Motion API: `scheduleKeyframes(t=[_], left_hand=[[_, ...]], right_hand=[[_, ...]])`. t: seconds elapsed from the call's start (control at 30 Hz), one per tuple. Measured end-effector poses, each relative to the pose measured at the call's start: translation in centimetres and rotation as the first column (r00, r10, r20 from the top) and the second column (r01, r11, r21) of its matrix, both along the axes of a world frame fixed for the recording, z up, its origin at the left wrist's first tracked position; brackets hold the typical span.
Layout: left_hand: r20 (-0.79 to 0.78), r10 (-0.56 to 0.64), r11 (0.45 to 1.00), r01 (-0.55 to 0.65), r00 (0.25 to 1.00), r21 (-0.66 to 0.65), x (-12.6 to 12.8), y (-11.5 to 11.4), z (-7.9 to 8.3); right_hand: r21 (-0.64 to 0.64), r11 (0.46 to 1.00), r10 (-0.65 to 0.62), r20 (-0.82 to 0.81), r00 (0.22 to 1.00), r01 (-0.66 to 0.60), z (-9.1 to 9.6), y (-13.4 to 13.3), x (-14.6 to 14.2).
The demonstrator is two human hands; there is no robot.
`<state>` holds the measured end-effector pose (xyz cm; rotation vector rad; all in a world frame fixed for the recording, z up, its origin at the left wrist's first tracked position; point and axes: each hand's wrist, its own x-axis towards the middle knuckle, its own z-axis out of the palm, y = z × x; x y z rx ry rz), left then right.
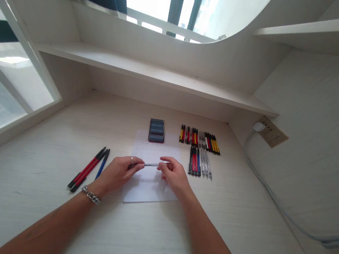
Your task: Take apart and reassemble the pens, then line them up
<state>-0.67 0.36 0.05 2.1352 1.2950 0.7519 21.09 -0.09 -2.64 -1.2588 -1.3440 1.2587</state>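
Pale wood grain covers the tabletop, and both hands meet above a white sheet of paper that lies flat on it. The left hand has its fingers curled almost closed and pinches one end of a thin pen. The right hand is also nearly closed, and its fingertips pinch the other end. The pen lies level between the two hands, just above the paper. A ring sits on one left finger and a metal bracelet is on the left wrist.

To the left of the paper, three pens lie side by side, two red and one blue. Behind the paper stands a small dark box, blurred; what is in it I cannot tell. To the right, a row of yellow and red pens lies on the tabletop, and just in front of it a second row of red, blue and clear pens.
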Motion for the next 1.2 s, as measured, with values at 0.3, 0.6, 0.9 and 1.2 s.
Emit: scheduleKeyframes(t=[0.3, 0.6, 0.9, 1.2], left_hand=[[-0.008, -0.007, 1.000, 0.007, 1.000, -0.003, 0.0, 0.0, -0.1], [-0.107, -0.067, 0.998, 0.065, 0.992, -0.021, -0.1, -0.2, 0.1], [-0.062, -0.263, 0.965, 0.262, 0.963, -0.026, 0.0, -0.4, -0.3], [-0.072, -0.278, 0.959, 0.273, 0.958, -0.073, -0.1, -0.2, -0.7]], right_hand=[[0.040, 0.999, 0.002, 0.020, 1.000, -0.003, 0.0, 0.0, 0.2], [0.060, 0.997, 0.042, 0.034, 0.999, -0.044, 0.2, -0.2, 0.0], [0.120, 0.989, 0.067, 0.159, 0.985, -0.086, 0.5, -0.7, -0.4], [0.180, 0.980, 0.033, 0.254, 0.967, -0.081, 1.1, -0.7, 0.3]])
